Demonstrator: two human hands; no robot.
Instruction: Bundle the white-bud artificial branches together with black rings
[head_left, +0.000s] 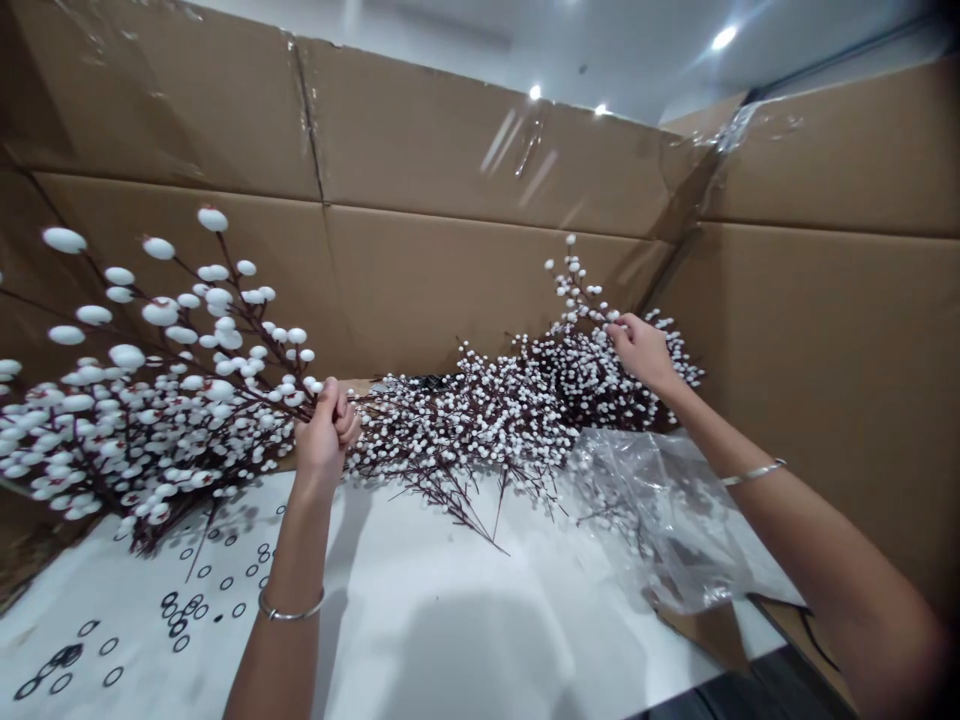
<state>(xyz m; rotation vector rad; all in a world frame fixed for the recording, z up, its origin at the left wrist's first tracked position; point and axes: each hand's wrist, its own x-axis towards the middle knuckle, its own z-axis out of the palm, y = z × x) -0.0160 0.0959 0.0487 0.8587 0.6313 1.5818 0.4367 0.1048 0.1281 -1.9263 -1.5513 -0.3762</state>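
My left hand [324,432] is closed around the brown stems of several white berry branches [225,325], which fan out up and to the left. Under them lies a pile of more berry branches [112,440] on the left of the white table [450,620]. Farther right, my right hand [640,350] pinches the stem of a single berry branch [576,285], whose tip points up. Just below that hand, a long heap of berry branches [480,405] runs along the back of the table, some bare stems pointing toward me.
Many small black rings [184,610] lie scattered at the table's left. A clear plastic bag [675,530] rests at the right, partly over some branches. Tall cardboard walls [480,280] stand behind and on the right side [832,330].
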